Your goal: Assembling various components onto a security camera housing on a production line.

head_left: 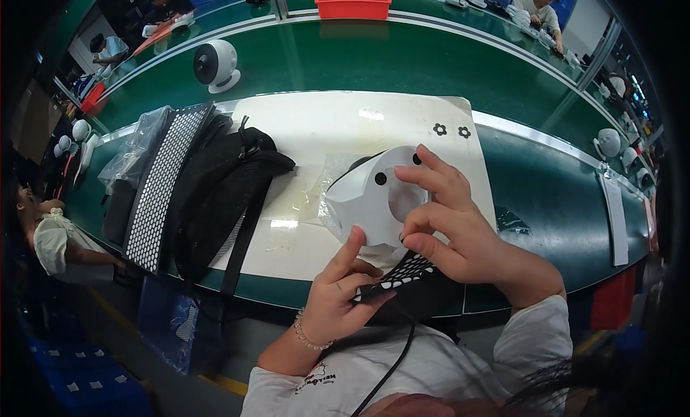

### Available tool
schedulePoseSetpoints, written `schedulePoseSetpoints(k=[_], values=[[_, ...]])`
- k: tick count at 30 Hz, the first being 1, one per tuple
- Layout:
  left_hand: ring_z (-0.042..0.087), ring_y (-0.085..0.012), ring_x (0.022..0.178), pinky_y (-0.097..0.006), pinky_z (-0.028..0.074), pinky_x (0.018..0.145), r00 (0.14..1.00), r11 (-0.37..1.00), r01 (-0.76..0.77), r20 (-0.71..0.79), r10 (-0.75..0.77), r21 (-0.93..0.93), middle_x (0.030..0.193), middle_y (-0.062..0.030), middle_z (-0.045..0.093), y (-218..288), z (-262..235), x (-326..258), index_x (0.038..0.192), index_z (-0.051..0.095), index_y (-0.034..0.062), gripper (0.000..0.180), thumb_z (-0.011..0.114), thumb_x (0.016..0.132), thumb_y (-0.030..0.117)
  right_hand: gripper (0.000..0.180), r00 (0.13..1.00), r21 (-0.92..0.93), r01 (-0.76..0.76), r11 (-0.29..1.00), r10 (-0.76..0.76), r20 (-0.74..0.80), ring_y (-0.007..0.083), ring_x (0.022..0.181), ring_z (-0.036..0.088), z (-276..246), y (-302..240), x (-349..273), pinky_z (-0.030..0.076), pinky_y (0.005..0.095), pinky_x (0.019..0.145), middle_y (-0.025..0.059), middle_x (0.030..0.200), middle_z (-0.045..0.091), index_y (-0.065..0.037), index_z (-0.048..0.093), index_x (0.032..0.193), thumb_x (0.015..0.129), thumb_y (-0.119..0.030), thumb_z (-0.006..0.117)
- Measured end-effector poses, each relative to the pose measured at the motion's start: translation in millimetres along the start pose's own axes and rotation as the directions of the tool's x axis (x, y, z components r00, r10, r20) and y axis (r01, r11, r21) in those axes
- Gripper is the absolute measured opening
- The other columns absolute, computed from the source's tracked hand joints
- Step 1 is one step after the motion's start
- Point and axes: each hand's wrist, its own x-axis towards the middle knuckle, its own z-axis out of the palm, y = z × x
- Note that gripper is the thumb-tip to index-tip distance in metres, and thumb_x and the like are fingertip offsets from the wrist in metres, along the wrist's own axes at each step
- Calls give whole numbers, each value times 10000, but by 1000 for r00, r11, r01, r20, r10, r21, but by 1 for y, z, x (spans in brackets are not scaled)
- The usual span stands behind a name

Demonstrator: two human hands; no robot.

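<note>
Fine handwork on the white plastic shell (353, 207)

Here's the left hand (341, 286), closed, thumb braced on the shell's lower edge, fingers curled round a white-dotted black strip (411, 272). The right hand (471, 234) is half-curled, fingers by two black dots (381, 178); whether it grips, I can't tell. Looks like close fitting or checking, which calls for a steady left hold and light fingers.

Beneath the shell, a white board (402, 115) covers the green counter (560, 194); a black fabric bag (223, 187) lies left. Farther out: a round white device (226, 60), a red bin (353, 5), co-workers (537, 13) beyond.
</note>
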Motion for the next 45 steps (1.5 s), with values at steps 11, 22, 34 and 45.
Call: schedulePoseSetpoints(k=[11, 22, 34, 45], values=[[619, -192, 769, -274, 497, 694, 999, 996, 23, -28, -21, 82, 1357, -228, 314, 6, 2, 2, 740, 580, -28, 199, 732, 617, 9, 230, 940, -676, 169, 717, -323, -108, 298, 1209, 368, 9, -8, -24, 163, 469, 1016, 37, 1188, 518, -162, 657, 904, 762, -339, 619], [616, -217, 869, -297, 488, 756, 1000, 982, -2, 9, 1, 186, 1374, -247, 267, 10, 2, 2, 806, 572, -32, 194, 669, 638, -28, 151, 934, -240, 328, 914, -351, -62, 285, 1184, 384, 27, -21, -22, 192, 446, 989, 10, 1165, 521, -154, 635, 756, 646, -197, 728], [627, -178, 777, -270, 504, 671, 999, 979, -28, -18, 32, 201, 1363, -219, 307, 5, 4, 3, 743, 577, -26, 205, 731, 610, -15, 102, 953, 248, -122, 961, 184, -241, 332, 1262, 274, 5, 34, -25, 240, 424, 1008, 114, 1269, 423, -98, 580, 856, 788, -154, 631], [612, -183, 854, -283, 492, 725, 1000, 989, -8, -24, 12, 150, 1370, -196, 311, 1, 5, -1, 764, 575, -26, 222, 727, 603, -39, 115, 963, 86, -29, 996, 51, -266, 330, 1260, 275, 8, 39, -37, 254, 417, 1001, 118, 1300, 398, -105, 599, 878, 773, -130, 639]])
